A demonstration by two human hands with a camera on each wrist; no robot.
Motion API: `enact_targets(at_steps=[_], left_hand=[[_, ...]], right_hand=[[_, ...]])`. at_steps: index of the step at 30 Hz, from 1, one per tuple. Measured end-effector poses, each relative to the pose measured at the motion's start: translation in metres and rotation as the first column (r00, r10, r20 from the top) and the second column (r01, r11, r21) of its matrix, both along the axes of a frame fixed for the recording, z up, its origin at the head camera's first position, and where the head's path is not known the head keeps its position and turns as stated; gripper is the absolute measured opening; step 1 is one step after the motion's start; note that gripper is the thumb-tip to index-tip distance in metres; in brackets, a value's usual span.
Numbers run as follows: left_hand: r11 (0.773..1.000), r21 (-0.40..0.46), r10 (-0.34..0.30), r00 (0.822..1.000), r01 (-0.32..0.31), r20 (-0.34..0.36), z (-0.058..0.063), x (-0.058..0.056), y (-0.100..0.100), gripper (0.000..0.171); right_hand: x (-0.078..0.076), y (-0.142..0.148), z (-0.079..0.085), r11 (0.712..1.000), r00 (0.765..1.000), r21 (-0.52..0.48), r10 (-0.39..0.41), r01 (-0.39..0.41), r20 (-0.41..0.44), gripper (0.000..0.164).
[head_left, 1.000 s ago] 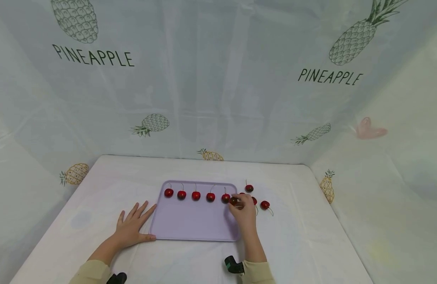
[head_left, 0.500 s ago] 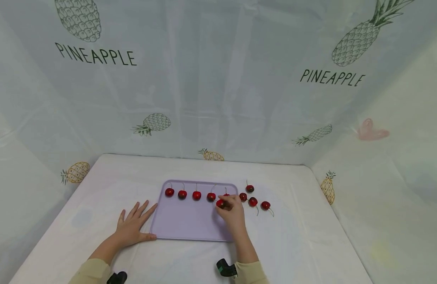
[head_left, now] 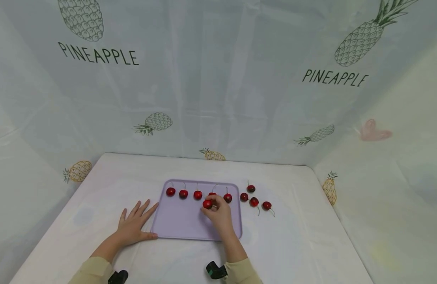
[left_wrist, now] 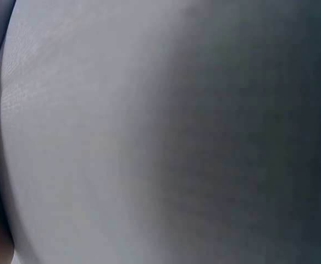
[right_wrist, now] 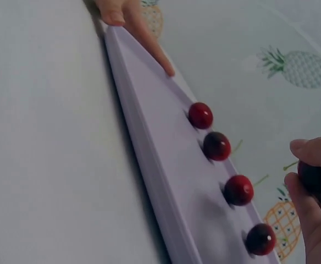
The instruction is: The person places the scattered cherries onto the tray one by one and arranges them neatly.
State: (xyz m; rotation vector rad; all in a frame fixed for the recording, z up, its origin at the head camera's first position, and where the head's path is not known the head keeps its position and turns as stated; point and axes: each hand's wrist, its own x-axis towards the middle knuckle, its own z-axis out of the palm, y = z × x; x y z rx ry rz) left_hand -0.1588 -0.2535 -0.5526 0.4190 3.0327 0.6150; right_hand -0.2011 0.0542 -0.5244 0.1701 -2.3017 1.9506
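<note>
My right hand (head_left: 220, 216) pinches a dark red cherry (head_left: 207, 204) between thumb and fingers, held over the middle of the purple tray (head_left: 183, 225). In the right wrist view the pinched cherry (right_wrist: 314, 177) shows its stem poking out past the fingertips. Along the tray's far side runs a row of several cherries with stems, among them the leftmost cherry (head_left: 170, 191) and the rightmost cherry (head_left: 227, 198). One of the row is partly hidden behind my right hand. Spread flat at the tray's left edge, my left hand (head_left: 131, 228) touches the rim with thumb and a fingertip.
Right of the tray, several loose cherries lie on the white tablecloth (head_left: 293, 236), including a far one (head_left: 251, 188) and an outer one (head_left: 266, 206). A pineapple-printed curtain (head_left: 218, 86) rises behind the table. The left wrist view is mostly blurred cloth.
My right hand has carried the cherry leftward from the tray's right edge to above its middle, uncovering the loose cherries and the row's rightmost one. My left hand has stayed put.
</note>
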Motion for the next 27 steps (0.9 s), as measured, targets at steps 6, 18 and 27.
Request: enact_targets(at_steps=[6, 18, 27], left_hand=[[0.999, 0.041, -0.018, 0.998, 0.021, -0.062, -0.007, 0.000, -0.003, 0.103], [1.000, 0.005, -0.028, 0.999, 0.028, -0.038, -0.021, -0.006, -0.008, 0.104], [0.998, 0.054, -0.038, 0.999, 0.038, -0.010, -0.011, -0.006, -0.007, 0.107]], right_hand=[[0.001, -0.018, 0.000, 1.000, 1.000, 0.023, -0.004, 0.003, 0.023, 0.030], [0.000, -0.050, -0.004, 0.998, 0.998, -0.034, 0.050, -0.050, 0.026, 0.035], [0.002, -0.076, -0.012, 0.976, 0.990, -0.183, 0.128, -0.115, 0.060, 0.035]])
